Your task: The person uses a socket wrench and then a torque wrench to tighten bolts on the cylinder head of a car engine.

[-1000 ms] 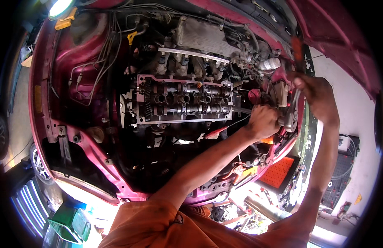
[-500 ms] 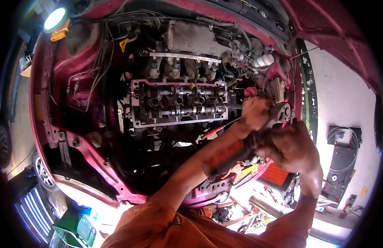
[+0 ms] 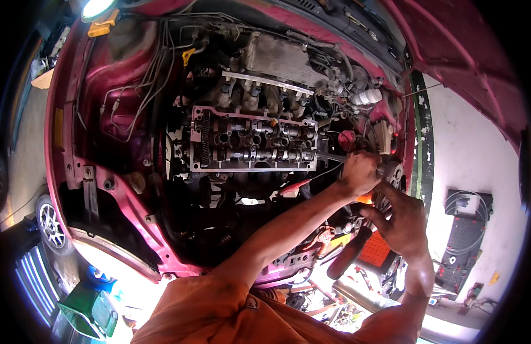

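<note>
My left hand (image 3: 360, 172) is closed round the ratchet end of a long steel extension bar (image 3: 329, 155), whose far end reaches the right end of the opened engine top (image 3: 254, 140). Beside that hand shows the round metal head of a ratchet wrench (image 3: 394, 171). Its thick dark handle (image 3: 350, 254) slants down to the left. My right hand (image 3: 400, 221) lies over the upper handle just below the head, thumb and index finger bent loosely round it. The palm side and the other fingers are hidden.
Pink bodywork (image 3: 153, 229) frames the engine bay, with the raised bonnet (image 3: 466, 51) at upper right. A red-handled tool (image 3: 294, 186) lies below the engine. A lit work lamp (image 3: 98, 8) stands at upper left. A green bin (image 3: 88, 312) is on the floor.
The wrench handle has swung down, from pointing left across my left forearm to slanting steeply downward. My right hand has moved lower and its grip looks looser. The view has shifted slightly.
</note>
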{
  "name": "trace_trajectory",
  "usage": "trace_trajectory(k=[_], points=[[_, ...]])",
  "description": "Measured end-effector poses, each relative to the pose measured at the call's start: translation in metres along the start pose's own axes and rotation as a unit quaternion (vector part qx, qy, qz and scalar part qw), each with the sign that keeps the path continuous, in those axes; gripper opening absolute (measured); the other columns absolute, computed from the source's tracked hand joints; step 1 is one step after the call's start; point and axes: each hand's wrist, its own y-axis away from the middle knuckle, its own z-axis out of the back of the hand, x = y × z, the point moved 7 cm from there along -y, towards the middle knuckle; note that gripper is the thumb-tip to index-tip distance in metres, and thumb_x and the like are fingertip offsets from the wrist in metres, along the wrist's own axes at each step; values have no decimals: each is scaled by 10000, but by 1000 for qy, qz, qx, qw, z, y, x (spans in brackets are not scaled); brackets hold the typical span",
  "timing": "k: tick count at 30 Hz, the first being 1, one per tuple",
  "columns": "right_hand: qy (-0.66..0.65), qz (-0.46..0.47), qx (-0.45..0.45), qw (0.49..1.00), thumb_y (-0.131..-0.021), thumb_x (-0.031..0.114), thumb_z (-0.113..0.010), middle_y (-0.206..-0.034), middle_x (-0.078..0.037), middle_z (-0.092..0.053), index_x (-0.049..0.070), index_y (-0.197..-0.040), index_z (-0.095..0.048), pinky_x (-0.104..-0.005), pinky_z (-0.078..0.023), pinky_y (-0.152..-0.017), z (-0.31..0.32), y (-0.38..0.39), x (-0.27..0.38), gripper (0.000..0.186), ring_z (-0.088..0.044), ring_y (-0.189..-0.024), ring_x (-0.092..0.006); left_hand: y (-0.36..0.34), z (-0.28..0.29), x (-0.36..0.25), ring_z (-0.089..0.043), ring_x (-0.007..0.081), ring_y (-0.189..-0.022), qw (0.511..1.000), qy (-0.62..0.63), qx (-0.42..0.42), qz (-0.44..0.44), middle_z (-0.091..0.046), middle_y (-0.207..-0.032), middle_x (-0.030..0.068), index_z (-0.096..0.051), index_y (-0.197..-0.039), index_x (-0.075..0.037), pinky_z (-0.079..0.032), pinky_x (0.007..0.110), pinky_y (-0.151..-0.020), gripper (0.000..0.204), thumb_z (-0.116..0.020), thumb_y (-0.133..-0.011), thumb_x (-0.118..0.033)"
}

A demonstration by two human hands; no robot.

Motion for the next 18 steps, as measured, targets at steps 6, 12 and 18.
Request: trace_trajectory(k=[6, 12, 18], points=[[-214, -171, -88, 958, -779, -21, -670, -798, -106, -593, 50, -1013, -498, -296, -436, -501, -25, 14, -41, 299, -553, -514, -169, -15, 13, 8, -613, 384, -613, 998, 24, -46, 23, -601, -648, 205, -593, -669, -42, -485, 455, -565, 115, -639, -672, -147], [-288, -182, -151, 928, -823, -145, -516, -981, -68, -555, 49, -1218, -452, -220, -388, -560, -19, 28, -72, 444, -511, -715, -89, -20, 25, -13, -595, 390, -619, 999, 20, -38, -22, -588, -659, 184, -579, -679, -43, -487, 465, -572, 69, -592, -619, -72], [-228, -161, -169, 945, -794, -162, -495, -1009, -72, -556, 4, -1202, -483, -219, -393, -603, 14, 50, -87, 440, -493, -728, -85, -21, 9, -46, -579, 397, -601, 996, 52, -65, -38, -574, -648, 196, -555, -635, -32, -468, 461, -561, 58, -594, -610, -67]])
